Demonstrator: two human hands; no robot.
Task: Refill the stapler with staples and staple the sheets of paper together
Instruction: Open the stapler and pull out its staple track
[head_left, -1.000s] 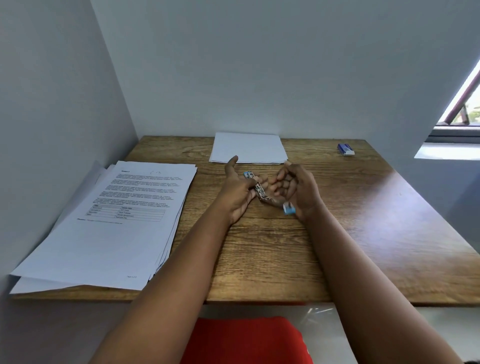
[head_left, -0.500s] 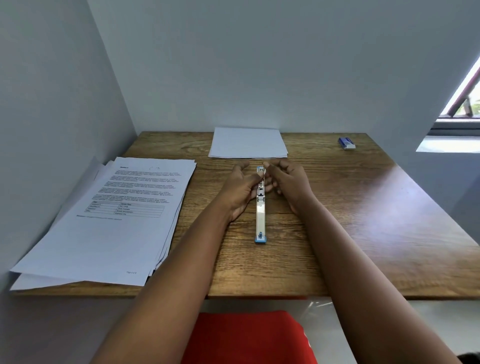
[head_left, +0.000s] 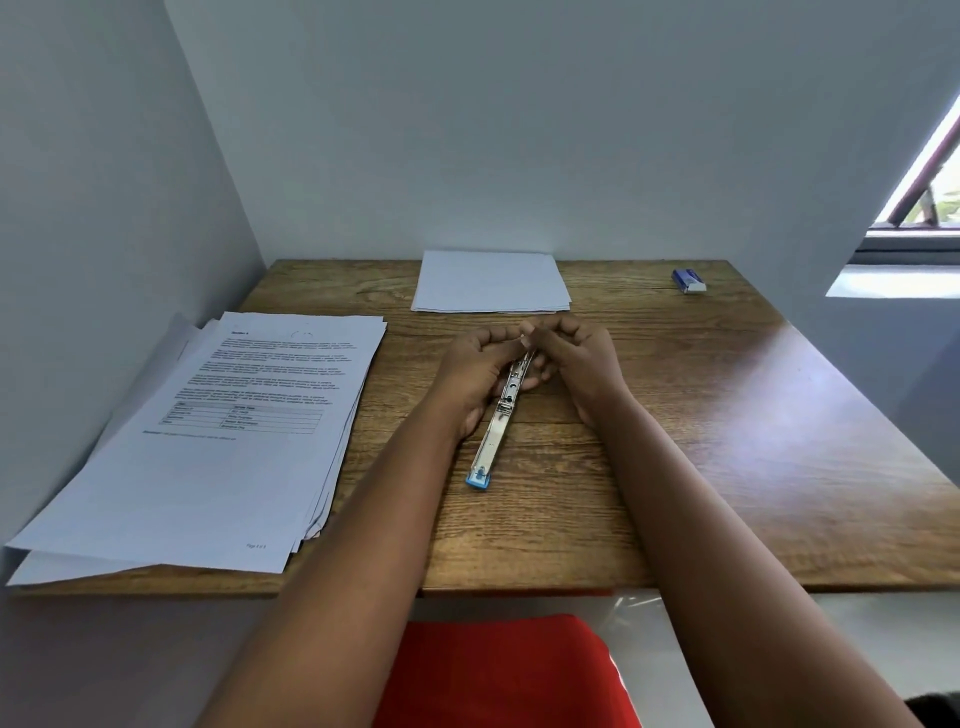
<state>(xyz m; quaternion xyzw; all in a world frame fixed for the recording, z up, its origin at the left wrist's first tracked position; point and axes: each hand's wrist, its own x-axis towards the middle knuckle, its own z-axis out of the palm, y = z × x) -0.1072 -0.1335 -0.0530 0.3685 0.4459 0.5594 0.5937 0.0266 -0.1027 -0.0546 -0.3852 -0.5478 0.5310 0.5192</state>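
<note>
Stapler (head_left: 497, 423) lies opened flat on table (head_left: 727, 441), both hands' fingers (head_left: 524, 338) curled round its far end.

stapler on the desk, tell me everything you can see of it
The stapler lies swung open flat on the wooden table, a long, thin shiny metal strip with a blue plastic cap at its near end. It runs slantwise, far end between both hands. The left hand cups its far half; the right hand pinches near its far tip. Whether staples are loaded cannot be told.
</note>
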